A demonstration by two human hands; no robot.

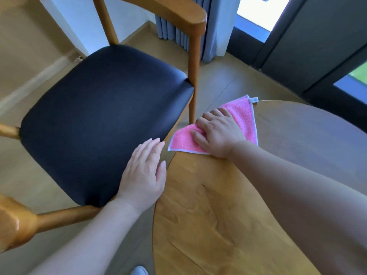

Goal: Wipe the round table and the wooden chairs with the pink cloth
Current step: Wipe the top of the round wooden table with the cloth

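With the right hand (216,133) pressing flat on the pink cloth (245,118) overhanging the tabletop (208,215) edge and the left hand (144,175) open, holding nothing, over the chair seat (99,120), an outward stroke risked the cloth slipping off.

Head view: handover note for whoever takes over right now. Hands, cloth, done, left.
Right hand: pressed flat on the pink cloth, fingers slightly bent, at the far-left edge of the round table; part of the cloth overhangs the rim.
Left hand: open, fingers straight, over the front corner of the chair's black seat; contact unclear.
Done: cannot tell how much of the table is wiped.
Left: rest of the table, then the wooden chair frames.
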